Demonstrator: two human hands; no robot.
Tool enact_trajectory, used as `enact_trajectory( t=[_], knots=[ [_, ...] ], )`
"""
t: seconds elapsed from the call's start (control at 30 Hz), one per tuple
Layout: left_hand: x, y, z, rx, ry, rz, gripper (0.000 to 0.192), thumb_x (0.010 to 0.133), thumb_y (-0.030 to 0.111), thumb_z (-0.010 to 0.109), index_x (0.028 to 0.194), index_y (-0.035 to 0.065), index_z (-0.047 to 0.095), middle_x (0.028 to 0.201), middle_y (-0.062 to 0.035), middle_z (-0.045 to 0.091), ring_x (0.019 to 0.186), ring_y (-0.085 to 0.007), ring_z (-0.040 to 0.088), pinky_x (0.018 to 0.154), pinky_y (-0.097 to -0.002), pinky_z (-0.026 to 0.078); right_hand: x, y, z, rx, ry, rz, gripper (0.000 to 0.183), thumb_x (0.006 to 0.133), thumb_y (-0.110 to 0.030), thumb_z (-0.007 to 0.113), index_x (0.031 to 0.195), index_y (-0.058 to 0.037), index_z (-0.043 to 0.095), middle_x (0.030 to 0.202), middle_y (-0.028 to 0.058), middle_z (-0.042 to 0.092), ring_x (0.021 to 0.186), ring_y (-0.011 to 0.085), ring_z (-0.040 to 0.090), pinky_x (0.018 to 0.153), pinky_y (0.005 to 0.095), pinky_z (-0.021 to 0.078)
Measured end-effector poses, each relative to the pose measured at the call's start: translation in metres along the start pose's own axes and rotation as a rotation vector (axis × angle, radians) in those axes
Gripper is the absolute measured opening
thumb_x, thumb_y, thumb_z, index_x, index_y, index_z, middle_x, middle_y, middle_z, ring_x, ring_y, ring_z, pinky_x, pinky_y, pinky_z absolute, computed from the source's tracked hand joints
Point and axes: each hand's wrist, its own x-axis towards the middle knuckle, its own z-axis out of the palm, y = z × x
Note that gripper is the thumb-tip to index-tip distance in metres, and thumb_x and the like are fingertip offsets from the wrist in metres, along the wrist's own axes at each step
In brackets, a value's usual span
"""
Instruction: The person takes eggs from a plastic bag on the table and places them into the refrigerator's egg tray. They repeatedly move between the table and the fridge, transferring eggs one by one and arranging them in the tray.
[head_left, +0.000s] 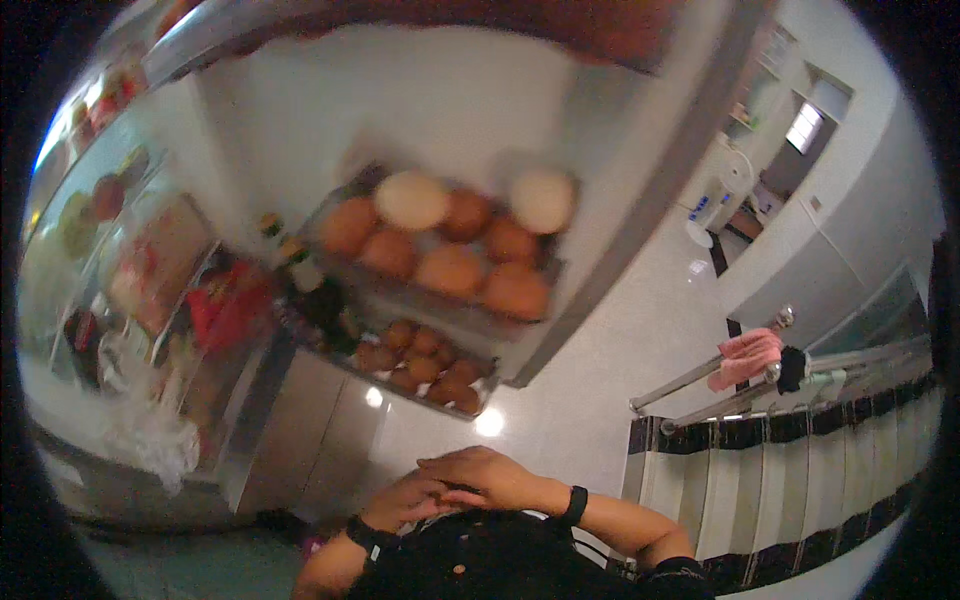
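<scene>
My left hand (397, 501) and my right hand (491, 476) rest together in front of my dark shirt, the right lying over the left's fingers. Nothing shows in either one, though the palms are hidden. Each wrist wears a black band. Beyond them stands an open refrigerator door (442, 90). Its upper shelf carries several brown eggs (452, 271) and two paler eggs, the left one (412, 200) and the right one (543, 200). Smaller brown eggs or egg-like items (424, 367) sit in the bin below. Beside them are blurred bottles with gold-coloured caps (294, 248).
On the left, the refrigerator shelves hold a red package (229, 304) and a clear plastic bag (161, 442) that hangs over an edge. Striped stairs (742, 487) descend at the right. A pink cloth (745, 357) drapes over the metal railing, and a fan (735, 172) stands farther back.
</scene>
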Motion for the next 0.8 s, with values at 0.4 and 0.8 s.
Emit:
enact_trajectory(
  t=[0.4, 0.8],
  knots=[
    [0.287, -0.071, 0.094, -0.31, 0.028, -0.533, 0.048, 0.108, 0.027, 0.044, 0.15, 0.0053, 0.04, 0.145, -0.0131, 0.051, 0.129, -0.0248, 0.053, 0.109, -0.0374, 0.044, -0.344, 0.184, -0.157, -0.358, 0.398, 0.979, 0.021, 0.094, -0.011, 0.053, 0.111, -0.0069, 0.064, 0.093, 0.0192, 0.068, 0.085, 0.039, 0.066, 0.074, 0.0476, 0.0526],
    [0.601, -0.039, 0.055, 0.835, -0.045, -0.371, 0.039, 0.104, 0.031, 0.053, 0.133, 0.0061, 0.059, 0.12, -0.0063, 0.067, 0.109, -0.0139, 0.062, 0.089, -0.031, 0.052, -0.38, 0.344, -0.362, -0.157, 0.339, 0.8, 0.026, 0.09, -0.002, 0.054, 0.115, -0.0014, 0.062, 0.105, 0.0197, 0.07, 0.097, 0.0365, 0.068, 0.084, 0.0418, 0.0552]
  ],
)
